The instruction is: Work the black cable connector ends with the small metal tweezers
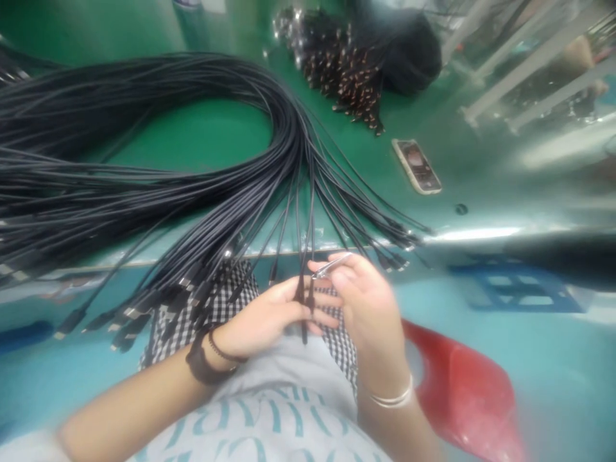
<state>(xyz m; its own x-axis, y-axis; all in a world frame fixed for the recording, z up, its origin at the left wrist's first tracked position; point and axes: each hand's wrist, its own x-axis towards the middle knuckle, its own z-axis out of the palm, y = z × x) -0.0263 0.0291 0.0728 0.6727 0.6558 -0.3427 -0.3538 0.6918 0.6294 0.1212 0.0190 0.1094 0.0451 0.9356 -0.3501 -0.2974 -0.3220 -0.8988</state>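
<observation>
Black cable ends sit, as I watch from my remote seat, pinched in the grip of the left hand, thumb on the near side and fingers behind, so that grip is closed on them rather than released. Facing it, the right hand grasps a slim metal tool, tweezers or small nippers by its look; blur keeps me from telling which. What I judge to matter most is how the two meet: from the right grip, the cable ends lie to the left, just beside the tool's tip, and the left hand is the nearer, already on them. I cannot tell whether tip and cable touch, nor whether the right hand's lower fingers do. The tool slants down leftward, so its line crosses the cables instead of following them. Their long axis runs nearly straight away from the wearer, the tips pointing back and down toward the white shirt, the leads climbing over the edge of the green surface into a thick looped bundle. Further out, I see loose plugs hanging over that edge on the left, others on the right, then a phone and a second bundle with copper-coloured ends.
</observation>
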